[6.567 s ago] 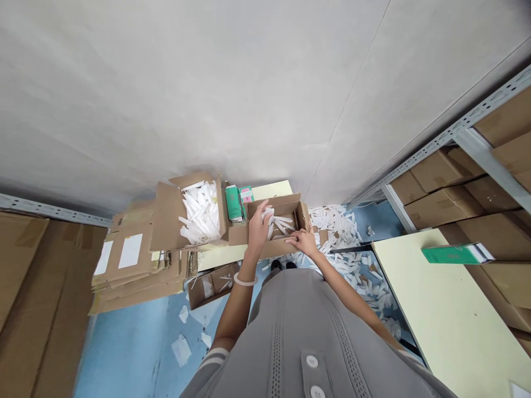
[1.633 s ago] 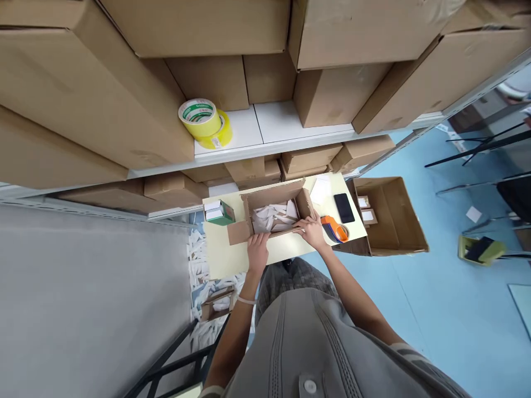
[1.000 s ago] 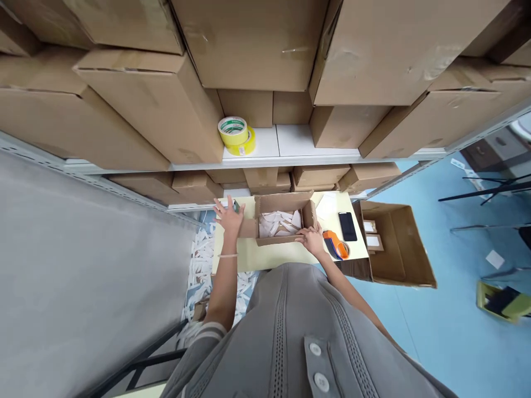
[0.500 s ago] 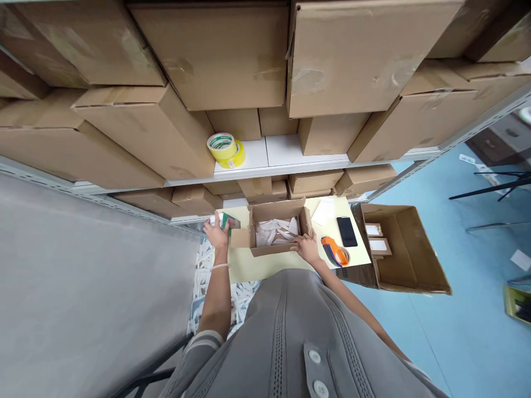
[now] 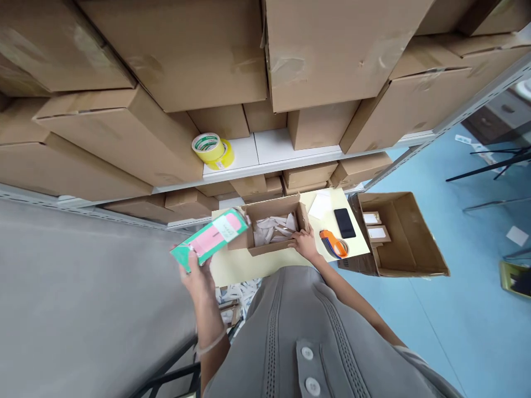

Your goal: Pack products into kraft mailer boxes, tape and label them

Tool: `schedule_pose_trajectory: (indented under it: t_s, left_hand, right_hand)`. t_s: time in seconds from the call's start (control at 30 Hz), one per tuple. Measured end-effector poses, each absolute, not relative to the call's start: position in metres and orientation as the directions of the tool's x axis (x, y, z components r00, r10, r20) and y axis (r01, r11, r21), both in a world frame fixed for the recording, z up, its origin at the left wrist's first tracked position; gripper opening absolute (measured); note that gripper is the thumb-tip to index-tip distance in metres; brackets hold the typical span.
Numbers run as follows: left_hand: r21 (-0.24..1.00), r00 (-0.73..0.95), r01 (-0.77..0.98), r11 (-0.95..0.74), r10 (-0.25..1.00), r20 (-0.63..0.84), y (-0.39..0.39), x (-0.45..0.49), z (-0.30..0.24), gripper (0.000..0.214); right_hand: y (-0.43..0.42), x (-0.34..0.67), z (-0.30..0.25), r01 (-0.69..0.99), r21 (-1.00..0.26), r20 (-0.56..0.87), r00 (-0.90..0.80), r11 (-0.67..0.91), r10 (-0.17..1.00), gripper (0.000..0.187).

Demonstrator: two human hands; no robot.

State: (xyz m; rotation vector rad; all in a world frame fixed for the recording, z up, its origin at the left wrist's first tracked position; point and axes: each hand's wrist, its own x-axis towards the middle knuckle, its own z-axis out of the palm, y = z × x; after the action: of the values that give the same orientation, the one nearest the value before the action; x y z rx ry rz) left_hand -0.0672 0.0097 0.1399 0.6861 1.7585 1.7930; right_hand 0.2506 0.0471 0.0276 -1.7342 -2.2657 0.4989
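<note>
My left hand [image 5: 199, 282] is closed around a flat, green-and-pink package [image 5: 211, 236] with a white label, raised and tilted left of the carton. Whether the package is a stiff box or a soft packet, I cannot tell. An open cardboard box [image 5: 265, 250] sits on the pale yellow table [image 5: 236, 268], with crumpled white paper strips [image 5: 271, 229] inside. My right hand [image 5: 305, 243] grips that box by its near right edge, thumb side over the rim. The raised package overlaps the box's left flap in view.
On the table's right lie an orange tape dispenser [image 5: 333, 243], a black phone [image 5: 344, 223] and white paper [image 5: 320, 204]. A large open carton [image 5: 409, 265] stands beyond. Tape rolls [image 5: 213, 150] rest on the shelf [image 5: 271, 148] among stacked boxes. Shredded paper [image 5: 246, 288] lies below the table.
My left hand has lifted the green-and-pink package from the table's left end, up and toward me. My right hand stays on the box. The view has shifted slightly.
</note>
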Motion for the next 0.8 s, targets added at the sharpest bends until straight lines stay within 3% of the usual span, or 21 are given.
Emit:
schedule_pose_trajectory:
  t_s: [0.1,0.27,0.47,0.6,0.8]
  left_hand:
    - [0.993,-0.606,-0.119,0.001,0.792,-0.074,0.017,-0.016,0.129,0.078]
    - [0.987,-0.464,0.063,0.149,0.88,-0.103,0.043,0.048,0.091,0.075]
    - [0.93,-0.527,0.123,0.347,0.816,-0.235,0.08,0.053,0.048,0.076]
    - [0.905,-0.489,0.038,0.423,0.798,-0.352,0.101,0.051,0.031,0.075]
    - [0.82,-0.352,-0.107,0.563,0.75,-0.56,0.119,0.064,0.014,0.043]
  right_hand:
    - [0.048,0.25,0.028,0.88,-0.417,-0.034,-0.264,0.226,0.964,0.013]
    - [0.048,0.251,0.027,0.888,-0.401,-0.024,-0.254,0.224,0.967,0.015]
    - [0.048,0.251,0.026,0.885,-0.408,-0.051,-0.267,0.224,0.962,0.015]
    - [0.05,0.252,0.024,0.88,-0.422,-0.077,-0.273,0.217,0.959,0.015]
    - [0.05,0.252,0.021,0.877,-0.425,-0.064,-0.275,0.224,0.959,0.016]
